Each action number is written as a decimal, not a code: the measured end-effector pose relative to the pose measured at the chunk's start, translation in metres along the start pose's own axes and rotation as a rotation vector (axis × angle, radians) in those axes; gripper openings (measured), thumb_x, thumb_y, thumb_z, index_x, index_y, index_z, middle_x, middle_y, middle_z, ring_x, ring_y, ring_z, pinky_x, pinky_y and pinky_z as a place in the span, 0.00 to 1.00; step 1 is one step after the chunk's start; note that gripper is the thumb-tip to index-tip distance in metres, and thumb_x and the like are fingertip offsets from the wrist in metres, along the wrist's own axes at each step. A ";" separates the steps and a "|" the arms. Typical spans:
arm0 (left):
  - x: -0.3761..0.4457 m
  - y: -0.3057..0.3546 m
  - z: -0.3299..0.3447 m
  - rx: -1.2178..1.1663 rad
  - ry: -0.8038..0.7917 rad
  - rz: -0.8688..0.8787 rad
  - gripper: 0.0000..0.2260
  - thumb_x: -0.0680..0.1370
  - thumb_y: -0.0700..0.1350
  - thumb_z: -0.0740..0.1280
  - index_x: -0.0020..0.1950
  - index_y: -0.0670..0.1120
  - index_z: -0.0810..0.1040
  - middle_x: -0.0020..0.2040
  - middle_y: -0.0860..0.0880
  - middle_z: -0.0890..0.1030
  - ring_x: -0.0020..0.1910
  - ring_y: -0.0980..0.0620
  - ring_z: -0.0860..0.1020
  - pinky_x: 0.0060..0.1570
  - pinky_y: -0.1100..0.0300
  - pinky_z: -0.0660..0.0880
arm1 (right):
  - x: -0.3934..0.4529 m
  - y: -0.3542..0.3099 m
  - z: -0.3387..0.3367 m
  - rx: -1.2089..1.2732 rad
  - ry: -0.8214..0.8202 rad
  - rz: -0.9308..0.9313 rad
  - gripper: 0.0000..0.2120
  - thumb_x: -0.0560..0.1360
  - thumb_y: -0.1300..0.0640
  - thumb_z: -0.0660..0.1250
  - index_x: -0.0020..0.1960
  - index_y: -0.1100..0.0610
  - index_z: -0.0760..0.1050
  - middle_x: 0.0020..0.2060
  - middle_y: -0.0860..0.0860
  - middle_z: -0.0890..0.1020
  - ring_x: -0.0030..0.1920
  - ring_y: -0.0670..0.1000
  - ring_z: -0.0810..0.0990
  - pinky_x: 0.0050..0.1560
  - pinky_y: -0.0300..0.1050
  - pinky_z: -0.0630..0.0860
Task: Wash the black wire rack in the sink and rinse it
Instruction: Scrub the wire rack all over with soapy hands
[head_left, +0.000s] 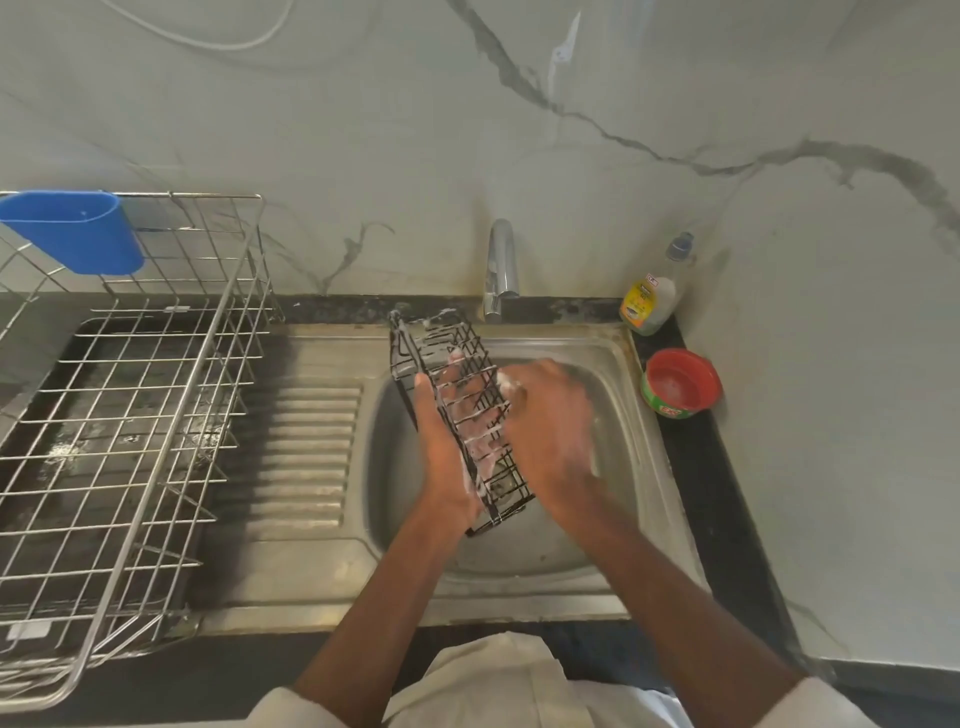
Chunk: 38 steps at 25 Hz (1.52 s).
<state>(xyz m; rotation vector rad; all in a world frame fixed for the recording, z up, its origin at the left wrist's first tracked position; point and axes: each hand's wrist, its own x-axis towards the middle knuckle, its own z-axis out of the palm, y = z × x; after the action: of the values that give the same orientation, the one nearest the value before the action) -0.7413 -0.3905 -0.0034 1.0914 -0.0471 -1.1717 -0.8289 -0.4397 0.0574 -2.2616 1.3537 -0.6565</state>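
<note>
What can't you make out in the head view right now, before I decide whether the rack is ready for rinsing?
- Right hand: motion blur hides whether it holds a scrubber.
- Left hand: its fingers lie behind the black wire rack's wires, so its grip is unclear.
- Tap: no stream shows; its handle is not visible.
- Sink drain: covered by rack and hands.

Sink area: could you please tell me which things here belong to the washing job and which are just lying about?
In use: black wire rack, sink, tap, left hand, right hand.
Lying about: steel drying rack, blue cup, soap bottle, red tub.
</note>
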 end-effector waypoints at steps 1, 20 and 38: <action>0.000 -0.003 0.002 -0.028 -0.003 0.006 0.31 0.85 0.69 0.53 0.76 0.52 0.77 0.58 0.47 0.87 0.57 0.47 0.85 0.53 0.50 0.82 | -0.010 -0.007 0.007 0.056 -0.030 -0.068 0.15 0.79 0.69 0.67 0.59 0.56 0.85 0.53 0.53 0.84 0.41 0.43 0.79 0.37 0.19 0.67; 0.011 -0.001 0.001 -0.147 0.086 0.062 0.33 0.83 0.72 0.55 0.71 0.48 0.80 0.62 0.45 0.84 0.57 0.43 0.85 0.57 0.46 0.81 | -0.047 0.018 0.020 0.115 -0.003 -0.269 0.24 0.65 0.81 0.72 0.52 0.57 0.87 0.48 0.51 0.86 0.45 0.50 0.84 0.43 0.37 0.82; 0.002 0.012 0.000 -0.232 0.296 0.071 0.32 0.83 0.72 0.53 0.67 0.52 0.84 0.63 0.43 0.86 0.62 0.39 0.84 0.57 0.40 0.83 | -0.049 0.031 0.019 0.131 0.210 -0.005 0.20 0.70 0.79 0.68 0.51 0.58 0.86 0.49 0.51 0.82 0.42 0.46 0.80 0.38 0.34 0.78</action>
<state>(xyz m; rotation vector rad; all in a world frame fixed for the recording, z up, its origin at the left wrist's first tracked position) -0.7322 -0.3925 0.0042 1.0376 0.2718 -0.9169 -0.8595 -0.4079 0.0158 -2.1408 1.3563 -0.9785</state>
